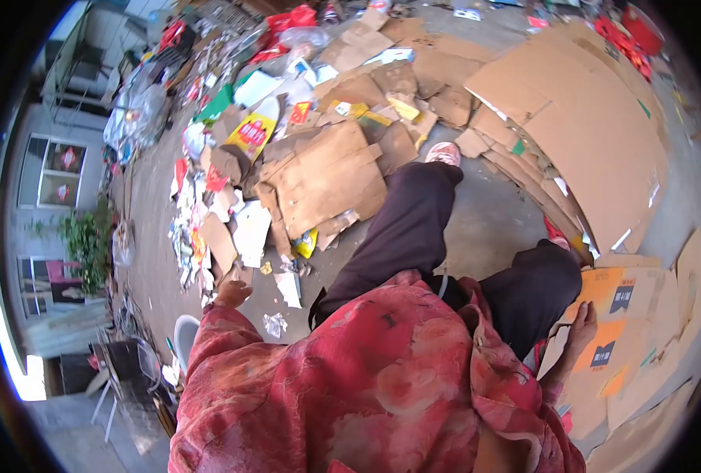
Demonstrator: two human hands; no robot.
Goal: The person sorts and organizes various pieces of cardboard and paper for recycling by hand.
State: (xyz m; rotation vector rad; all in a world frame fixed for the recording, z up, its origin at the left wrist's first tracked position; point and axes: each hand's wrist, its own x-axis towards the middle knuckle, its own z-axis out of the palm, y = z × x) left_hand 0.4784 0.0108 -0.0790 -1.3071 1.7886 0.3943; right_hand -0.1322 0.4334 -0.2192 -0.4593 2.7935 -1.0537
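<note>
My left hand [234, 293] reaches out low on the left, fingers loosely apart, beside a strip of brown cardboard [219, 243] and white paper scraps [251, 233]. Nothing shows in its grasp. On the right, my right hand [581, 323] is at the near edge of a flattened cardboard box [620, 335] with orange print and dark labels. Its fingers press together along that edge, and part of the grip is hidden. Between my hands are my dark-trousered legs, with one pink shoe [444, 154] on the floor.
Flattened brown cardboard [327, 181] lies ahead among loose paper and plastic scraps. A big stack of cardboard sheets [587, 118] fans out at the far right. Mixed waste, with a clear plastic bag [141, 110], lines the left wall. A stool-like metal frame [112, 406] stands behind left.
</note>
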